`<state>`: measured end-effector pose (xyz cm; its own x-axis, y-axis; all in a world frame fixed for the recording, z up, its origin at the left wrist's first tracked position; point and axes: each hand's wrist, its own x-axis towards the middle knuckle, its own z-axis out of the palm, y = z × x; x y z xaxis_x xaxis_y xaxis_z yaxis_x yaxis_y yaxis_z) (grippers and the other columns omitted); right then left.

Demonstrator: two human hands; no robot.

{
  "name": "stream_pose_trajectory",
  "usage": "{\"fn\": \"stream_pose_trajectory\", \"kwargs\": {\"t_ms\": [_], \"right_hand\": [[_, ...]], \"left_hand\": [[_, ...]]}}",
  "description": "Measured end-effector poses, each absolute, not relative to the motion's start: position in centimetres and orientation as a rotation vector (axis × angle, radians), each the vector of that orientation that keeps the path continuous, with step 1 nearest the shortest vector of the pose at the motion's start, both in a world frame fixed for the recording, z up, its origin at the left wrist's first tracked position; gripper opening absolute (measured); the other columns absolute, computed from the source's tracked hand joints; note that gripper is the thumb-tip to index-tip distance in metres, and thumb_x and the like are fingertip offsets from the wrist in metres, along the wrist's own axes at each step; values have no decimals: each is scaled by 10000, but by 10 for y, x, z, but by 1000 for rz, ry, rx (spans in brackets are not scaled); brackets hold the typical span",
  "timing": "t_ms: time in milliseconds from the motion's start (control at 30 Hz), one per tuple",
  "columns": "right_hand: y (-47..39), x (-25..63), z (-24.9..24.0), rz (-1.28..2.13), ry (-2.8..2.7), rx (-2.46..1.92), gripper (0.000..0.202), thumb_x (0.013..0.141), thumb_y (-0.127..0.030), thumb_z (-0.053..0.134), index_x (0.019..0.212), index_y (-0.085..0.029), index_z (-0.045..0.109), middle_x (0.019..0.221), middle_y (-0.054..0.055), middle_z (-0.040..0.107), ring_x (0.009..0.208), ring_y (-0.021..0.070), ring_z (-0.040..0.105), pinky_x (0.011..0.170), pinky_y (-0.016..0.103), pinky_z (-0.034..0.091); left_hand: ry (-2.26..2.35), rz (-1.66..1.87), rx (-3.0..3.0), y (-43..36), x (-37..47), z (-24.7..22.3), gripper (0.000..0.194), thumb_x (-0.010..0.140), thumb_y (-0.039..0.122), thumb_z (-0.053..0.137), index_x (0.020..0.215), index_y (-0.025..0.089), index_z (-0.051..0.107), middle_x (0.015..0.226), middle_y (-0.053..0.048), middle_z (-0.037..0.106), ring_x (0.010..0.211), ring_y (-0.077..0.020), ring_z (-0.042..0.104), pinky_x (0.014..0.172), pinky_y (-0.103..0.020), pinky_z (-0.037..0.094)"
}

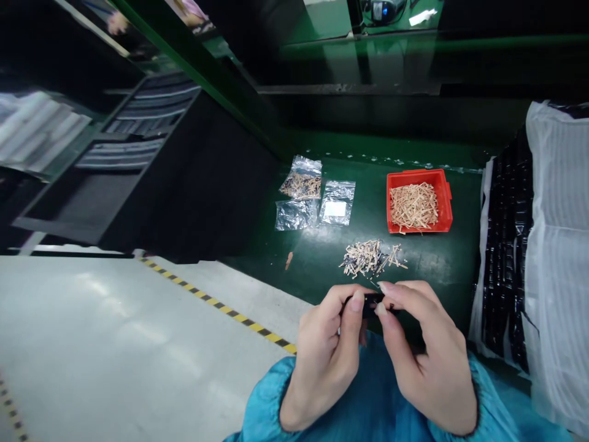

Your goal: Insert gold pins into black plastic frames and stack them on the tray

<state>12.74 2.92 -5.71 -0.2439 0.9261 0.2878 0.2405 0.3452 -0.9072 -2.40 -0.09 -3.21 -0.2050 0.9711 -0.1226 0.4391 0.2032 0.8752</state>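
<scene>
Small black part [370,305] held up in front of the body, over the near edge of the green table [317,264]. Left hand [327,356]: thumb and fingers closed on the part's left end. Right hand [430,359]: thumb and index finger nearly together at the part's right end, narrow gap between tips; cannot tell whether they pinch it or some smaller piece. Just beyond the hands, a loose pile of tan and dark pieces [362,258]. Farther back, red bin [444,205] containing tan strips [414,205]. Left of it, clear bags [338,201], one partly filled.
</scene>
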Motion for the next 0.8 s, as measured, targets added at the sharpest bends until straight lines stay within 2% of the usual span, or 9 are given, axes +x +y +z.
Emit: {"fn": "stream_pose_trajectory", "kwargs": {"t_ms": [200,333,433,533,633,733,800], "right_hand": [[29,131,-56,822,-1779,-1087,425,1029,-114,563,1430,-254,556,1170,59,760,1019,171,750,940,311,658],[27,133,-57,648,-1895,-1112,448,1041,-147,561,1482,-213,519,1229,93,775,1101,224,767,955,351,669],[26,137,-59,550,-1942,-1187,495,1056,-214,546,1547,-197,483,1222,137,767,1083,288,775,859,404,690],[26,142,-61,641,-1868,-1323,547,1058,-412,563,1568,-231,480,1162,147,752,979,327,784,683,421,680],[27,141,-65,928,-1654,-1313,632,988,-567,660,1539,-306,494,1193,107,718,998,287,775,694,369,679],[28,133,-69,1118,-1430,-1240,569,959,-517,734,1469,-355,540,1086,37,696,956,204,751,807,317,667],[29,128,-70,1177,-1334,-1174,440,987,-436,718,1399,-358,585,956,-6,674,852,153,727,791,274,648]], "left_hand": [[1770,944,1290,-4,-19,-36,205,1133,334,468,1085,237,642,649,63,622,526,-90,607,516,-171,488],[1801,939,1338,-5,-15,-39,212,1133,310,466,1081,237,658,681,52,623,558,-87,622,543,-169,500],[1826,959,1334,-5,-13,-40,217,1133,305,463,1095,238,666,677,50,623,557,-93,620,545,-181,507],[1838,1017,1291,-4,-13,-37,220,1136,310,460,1120,240,668,658,54,640,546,-102,630,547,-192,529],[1835,1016,1362,-5,-9,-34,209,1122,272,489,1110,247,697,671,56,690,534,-99,656,537,-181,548],[1867,1074,1491,-8,-3,-34,185,1075,182,554,1078,269,717,705,72,739,524,-82,676,536,-154,550],[1869,1167,1519,-10,2,-37,192,1048,138,582,1062,272,720,708,81,754,520,-77,692,542,-141,559]]}}
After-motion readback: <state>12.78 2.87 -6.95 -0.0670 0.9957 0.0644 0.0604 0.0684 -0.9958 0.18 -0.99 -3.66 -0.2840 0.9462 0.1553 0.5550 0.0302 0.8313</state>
